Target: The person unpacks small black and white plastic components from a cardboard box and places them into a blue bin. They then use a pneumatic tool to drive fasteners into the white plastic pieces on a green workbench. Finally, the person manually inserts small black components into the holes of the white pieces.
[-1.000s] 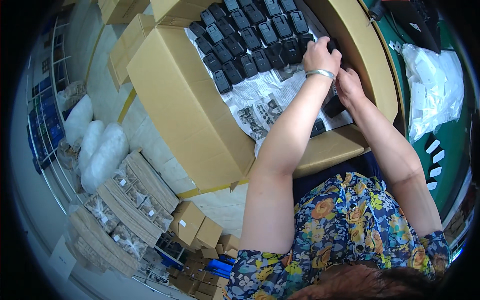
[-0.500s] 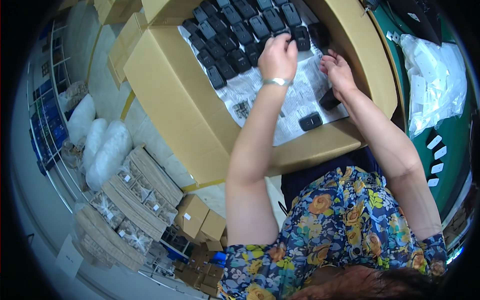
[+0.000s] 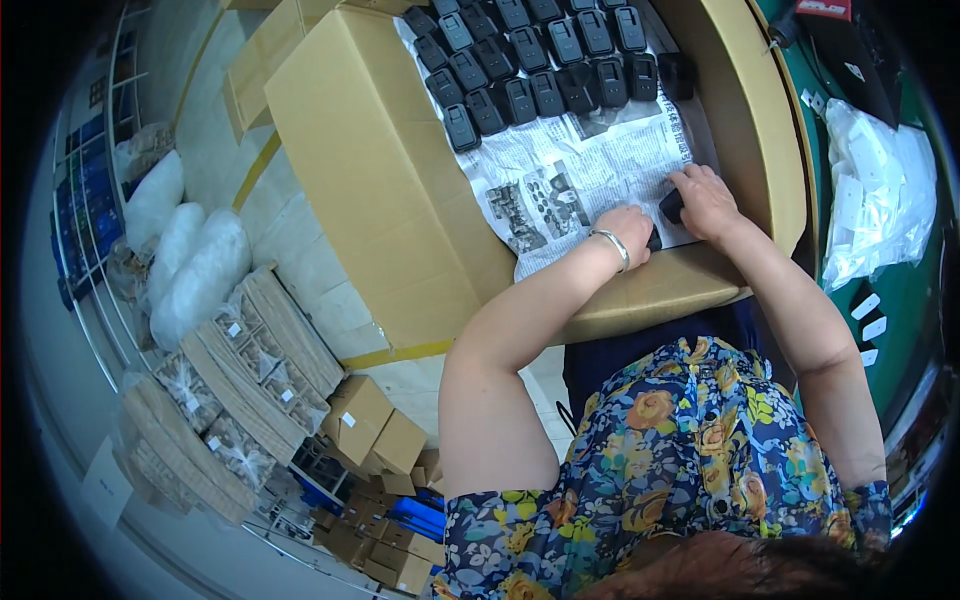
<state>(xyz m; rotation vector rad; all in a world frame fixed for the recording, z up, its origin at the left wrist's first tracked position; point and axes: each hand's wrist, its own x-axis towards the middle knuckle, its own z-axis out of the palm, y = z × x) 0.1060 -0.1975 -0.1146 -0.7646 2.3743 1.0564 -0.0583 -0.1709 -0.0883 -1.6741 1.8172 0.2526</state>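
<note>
At the near right corner of the newspaper [image 3: 590, 165], a black block [image 3: 655, 239] is mostly covered by the curled left hand [image 3: 625, 232], showing at its right side; another black block [image 3: 672, 207] is touched by the right hand's [image 3: 706, 202] bent fingers, on their left — whether either is gripped cannot be told.

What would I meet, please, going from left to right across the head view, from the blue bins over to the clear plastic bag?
Blue bins, bulky white bags, the large cardboard box's left flap, the person's left hand, right hand, clear plastic bag.
</note>
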